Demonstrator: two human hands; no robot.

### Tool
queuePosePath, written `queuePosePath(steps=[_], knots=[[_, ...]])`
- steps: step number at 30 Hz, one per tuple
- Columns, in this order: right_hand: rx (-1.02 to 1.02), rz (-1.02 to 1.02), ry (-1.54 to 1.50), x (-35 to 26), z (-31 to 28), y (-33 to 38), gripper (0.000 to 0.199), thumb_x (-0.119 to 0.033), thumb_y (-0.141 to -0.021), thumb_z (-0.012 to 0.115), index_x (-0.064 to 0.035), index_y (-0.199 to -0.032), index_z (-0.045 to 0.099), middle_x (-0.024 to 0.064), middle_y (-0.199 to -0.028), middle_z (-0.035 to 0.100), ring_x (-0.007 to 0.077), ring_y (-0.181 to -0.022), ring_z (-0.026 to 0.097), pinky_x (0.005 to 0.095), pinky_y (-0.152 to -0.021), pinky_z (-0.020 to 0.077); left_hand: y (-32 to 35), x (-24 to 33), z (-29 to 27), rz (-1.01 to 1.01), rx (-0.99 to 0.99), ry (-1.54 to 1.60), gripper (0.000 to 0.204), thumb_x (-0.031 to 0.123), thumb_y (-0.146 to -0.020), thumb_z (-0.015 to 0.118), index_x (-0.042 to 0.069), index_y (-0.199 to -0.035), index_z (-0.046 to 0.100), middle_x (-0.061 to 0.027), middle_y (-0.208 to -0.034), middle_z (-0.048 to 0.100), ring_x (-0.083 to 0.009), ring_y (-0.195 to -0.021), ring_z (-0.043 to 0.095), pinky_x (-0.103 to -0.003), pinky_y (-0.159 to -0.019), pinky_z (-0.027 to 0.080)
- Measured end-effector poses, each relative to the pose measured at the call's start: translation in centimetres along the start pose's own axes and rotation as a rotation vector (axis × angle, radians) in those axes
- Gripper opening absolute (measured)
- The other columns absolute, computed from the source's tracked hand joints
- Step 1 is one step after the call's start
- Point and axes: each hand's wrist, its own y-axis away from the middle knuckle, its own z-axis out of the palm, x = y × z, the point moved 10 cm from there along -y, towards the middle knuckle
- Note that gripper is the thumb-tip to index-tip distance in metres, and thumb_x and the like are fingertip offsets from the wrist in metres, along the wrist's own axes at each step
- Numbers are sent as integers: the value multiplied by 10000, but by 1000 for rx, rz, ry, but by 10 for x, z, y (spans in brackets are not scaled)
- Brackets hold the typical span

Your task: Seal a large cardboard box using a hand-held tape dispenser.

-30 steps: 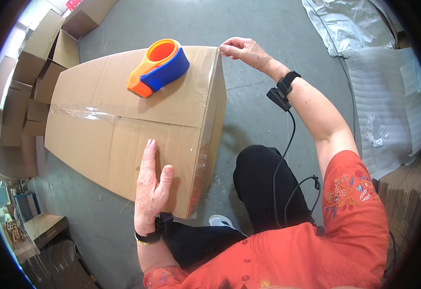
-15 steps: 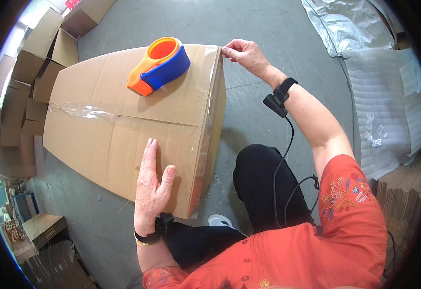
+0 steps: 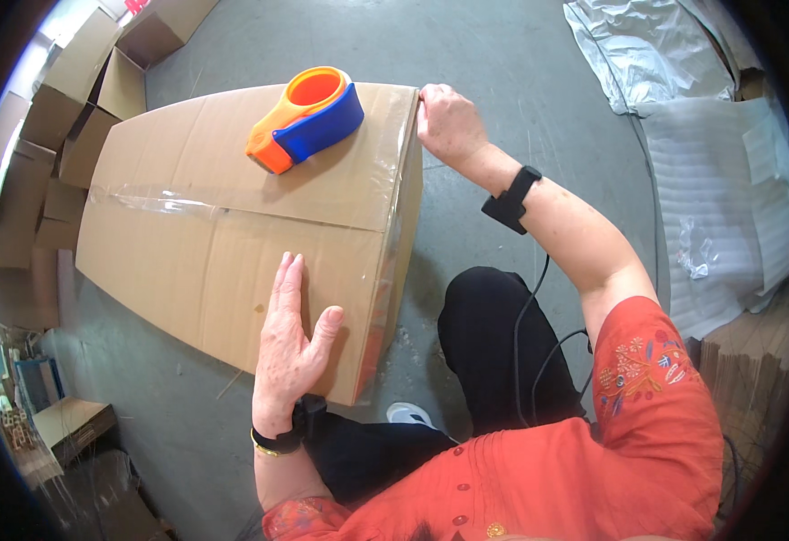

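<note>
overhead, taped cardboard box (image 3: 232,225) on grey concrete floor (image 3: 502,54)

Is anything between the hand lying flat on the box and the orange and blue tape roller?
Nothing visible. The left hand lies flat on the near part of the cardboard box. The tape dispenser sits at the far edge, with only bare box top and a clear tape seam between them.
</note>
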Motion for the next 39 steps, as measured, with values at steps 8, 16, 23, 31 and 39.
queuePosePath(steps=[8, 16, 23, 31, 39], knots=[[-141, 19, -130, -23, 3, 19, 250, -84, -908, 508, 54, -1094, 600, 270, -1090, 647, 437, -1044, 645, 482, -922, 541, 1, -3, -1, 22, -2, -12, 732, 423, -1027, 593, -19, -1564, 367, -261, -1626, 352, -369, -1521, 340, -444, -1225, 294], [-315, -85, -51, -28, -11, 34, 264, -93, -885, 520, 37, -1079, 642, 254, -1081, 683, 436, -1023, 664, 486, -906, 543, -1, -12, 0, 27, 10, 60, 698, 400, -1049, 576, -41, -1550, 369, -285, -1608, 359, -401, -1507, 349, -447, -1217, 310], [-674, -148, -244, -47, -21, 58, 226, -177, -914, 603, -20, -979, 751, 133, -886, 759, 270, -833, 714, 379, -760, 553, 0, -15, 0, -5, 4, 79, 704, 405, -1051, 577, -41, -1553, 364, -282, -1611, 356, -388, -1516, 338, -441, -1226, 299], [-1056, -58, -578, -74, 22, 66, 267, -210, -802, 675, -46, -957, 818, 42, -804, 761, 124, -778, 647, 289, -685, 498, -1, -12, 1, -2, 23, 43, 681, 435, -1063, 538, -1, -1561, 381, -235, -1615, 385, -344, -1508, 369, -430, -1225, 301], [-1020, -117, -357, -59, 50, 101, 280, -189, -846, 667, -87, -1064, 809, 103, -1003, 787, 245, -934, 722, 396, -858, 556, 0, -13, 1, -6, 18, 49, 690, 409, -1055, 568, -42, -1543, 381, -279, -1606, 366, -387, -1508, 352, -441, -1219, 313]])
